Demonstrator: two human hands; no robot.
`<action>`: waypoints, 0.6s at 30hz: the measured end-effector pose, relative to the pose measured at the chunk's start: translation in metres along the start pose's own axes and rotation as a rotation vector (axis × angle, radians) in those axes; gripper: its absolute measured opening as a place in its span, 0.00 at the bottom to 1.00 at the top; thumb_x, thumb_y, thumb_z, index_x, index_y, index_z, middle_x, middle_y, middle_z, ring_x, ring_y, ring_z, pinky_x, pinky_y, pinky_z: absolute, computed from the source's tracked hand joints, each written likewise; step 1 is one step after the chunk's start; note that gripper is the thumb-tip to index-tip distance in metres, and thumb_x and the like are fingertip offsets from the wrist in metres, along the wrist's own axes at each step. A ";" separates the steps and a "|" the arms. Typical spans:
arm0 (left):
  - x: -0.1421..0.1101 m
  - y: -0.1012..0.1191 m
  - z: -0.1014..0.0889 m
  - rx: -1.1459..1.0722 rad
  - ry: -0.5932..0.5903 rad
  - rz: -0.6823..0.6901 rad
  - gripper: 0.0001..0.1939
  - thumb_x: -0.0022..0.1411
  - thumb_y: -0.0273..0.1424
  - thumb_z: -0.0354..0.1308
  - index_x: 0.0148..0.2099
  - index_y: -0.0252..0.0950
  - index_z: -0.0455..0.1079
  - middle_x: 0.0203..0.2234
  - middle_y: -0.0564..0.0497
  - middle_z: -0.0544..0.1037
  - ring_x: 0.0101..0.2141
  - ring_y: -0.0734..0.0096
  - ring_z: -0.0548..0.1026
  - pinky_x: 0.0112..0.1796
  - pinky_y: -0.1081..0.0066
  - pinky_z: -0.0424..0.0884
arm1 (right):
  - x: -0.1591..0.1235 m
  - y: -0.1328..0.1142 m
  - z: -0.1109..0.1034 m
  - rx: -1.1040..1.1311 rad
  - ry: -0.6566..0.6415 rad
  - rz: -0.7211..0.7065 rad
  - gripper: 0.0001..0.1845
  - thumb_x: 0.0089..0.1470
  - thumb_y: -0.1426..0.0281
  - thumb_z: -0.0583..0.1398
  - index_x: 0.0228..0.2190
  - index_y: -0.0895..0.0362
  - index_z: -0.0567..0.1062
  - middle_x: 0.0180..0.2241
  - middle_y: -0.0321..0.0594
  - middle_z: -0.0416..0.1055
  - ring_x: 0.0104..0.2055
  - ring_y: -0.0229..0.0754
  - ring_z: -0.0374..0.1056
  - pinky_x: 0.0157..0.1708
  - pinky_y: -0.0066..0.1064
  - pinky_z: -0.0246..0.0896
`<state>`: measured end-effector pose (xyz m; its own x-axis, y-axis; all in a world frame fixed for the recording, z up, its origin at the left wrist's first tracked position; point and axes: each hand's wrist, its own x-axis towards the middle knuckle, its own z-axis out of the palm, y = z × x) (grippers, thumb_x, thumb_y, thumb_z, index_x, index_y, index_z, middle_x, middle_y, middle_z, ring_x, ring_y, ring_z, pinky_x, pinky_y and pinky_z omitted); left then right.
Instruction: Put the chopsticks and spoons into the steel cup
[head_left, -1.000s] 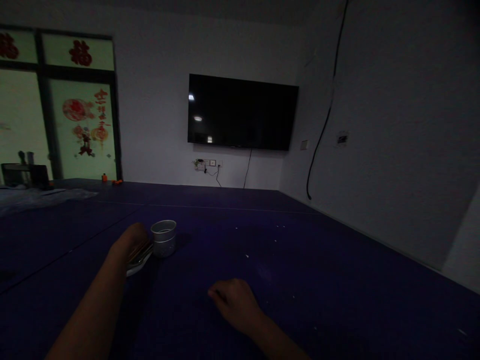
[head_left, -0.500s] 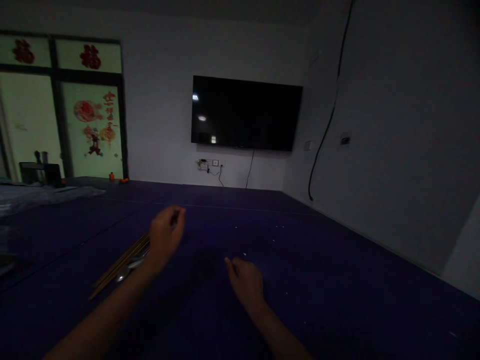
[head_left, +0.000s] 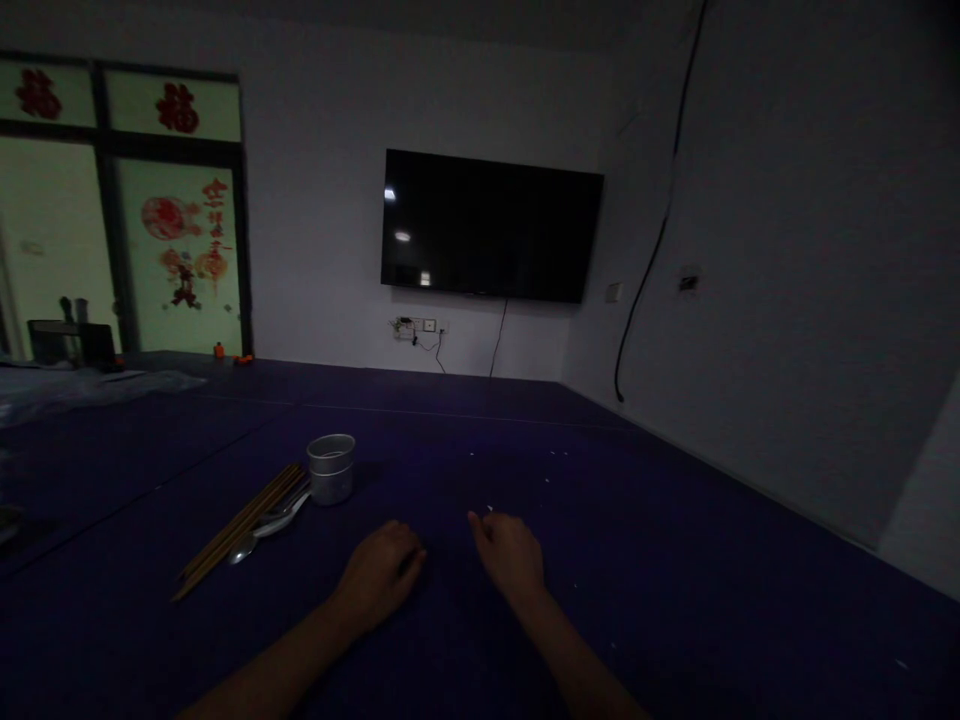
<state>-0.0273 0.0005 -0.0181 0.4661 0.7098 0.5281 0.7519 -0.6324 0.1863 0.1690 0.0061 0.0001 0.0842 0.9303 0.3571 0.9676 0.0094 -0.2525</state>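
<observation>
Dim room [head_left: 315,200], television [head_left: 491,225], purple table [head_left: 675,560], metal cup [head_left: 331,471], left hand [head_left: 380,572], digits apart, right hand [head_left: 510,553], grip unclear

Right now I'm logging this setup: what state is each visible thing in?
Metal cup: upright, mouth up.
Chopsticks: lying bunched together.
Metal spoon: lying down.
White spoon: lying down.
Television: wall-mounted, screen dark.
Clear plastic: crumpled.
Left grip: curled, nothing visible inside.
Right grip: curled, nothing visible inside.
</observation>
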 end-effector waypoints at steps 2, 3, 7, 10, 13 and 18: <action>0.002 -0.010 -0.004 -0.013 0.019 -0.095 0.12 0.62 0.30 0.45 0.33 0.37 0.69 0.31 0.48 0.76 0.36 0.66 0.72 0.39 0.67 0.67 | -0.002 -0.003 0.004 -0.006 -0.006 -0.028 0.27 0.62 0.57 0.46 0.21 0.55 0.75 0.24 0.40 0.74 0.28 0.40 0.71 0.22 0.27 0.46; 0.003 -0.017 -0.005 -0.014 0.032 -0.144 0.12 0.62 0.31 0.45 0.34 0.37 0.70 0.32 0.48 0.76 0.37 0.65 0.72 0.41 0.66 0.67 | -0.002 -0.004 0.005 -0.010 -0.006 -0.040 0.27 0.62 0.58 0.46 0.21 0.54 0.74 0.23 0.40 0.74 0.28 0.40 0.71 0.22 0.27 0.46; 0.008 -0.048 -0.009 0.040 0.060 -0.343 0.12 0.61 0.32 0.46 0.38 0.36 0.71 0.36 0.45 0.77 0.42 0.62 0.72 0.45 0.63 0.66 | -0.004 -0.003 0.008 -0.028 -0.004 -0.071 0.26 0.62 0.58 0.46 0.20 0.55 0.74 0.23 0.39 0.74 0.27 0.40 0.70 0.22 0.27 0.46; 0.010 -0.071 -0.009 0.094 0.091 -0.446 0.14 0.61 0.33 0.47 0.44 0.35 0.70 0.42 0.43 0.75 0.47 0.60 0.71 0.47 0.63 0.66 | -0.004 -0.002 0.009 -0.024 0.001 -0.074 0.27 0.62 0.57 0.46 0.20 0.55 0.74 0.23 0.39 0.74 0.27 0.40 0.70 0.22 0.27 0.46; 0.010 -0.089 -0.008 0.119 0.116 -0.485 0.17 0.61 0.34 0.45 0.47 0.34 0.69 0.46 0.42 0.74 0.49 0.60 0.70 0.50 0.62 0.65 | -0.004 -0.002 0.009 -0.021 -0.002 -0.067 0.27 0.62 0.58 0.46 0.20 0.55 0.73 0.22 0.39 0.73 0.27 0.39 0.70 0.22 0.27 0.46; 0.009 -0.103 -0.010 0.107 0.120 -0.451 0.18 0.61 0.35 0.45 0.45 0.33 0.70 0.45 0.41 0.74 0.48 0.60 0.70 0.50 0.62 0.65 | -0.006 -0.003 0.010 -0.016 -0.004 -0.087 0.26 0.61 0.58 0.47 0.20 0.55 0.73 0.23 0.39 0.74 0.26 0.38 0.70 0.22 0.26 0.46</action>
<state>-0.1051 0.0687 -0.0239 0.0293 0.8612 0.5075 0.9136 -0.2291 0.3360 0.1630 0.0045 -0.0100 -0.0015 0.9276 0.3737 0.9748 0.0848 -0.2065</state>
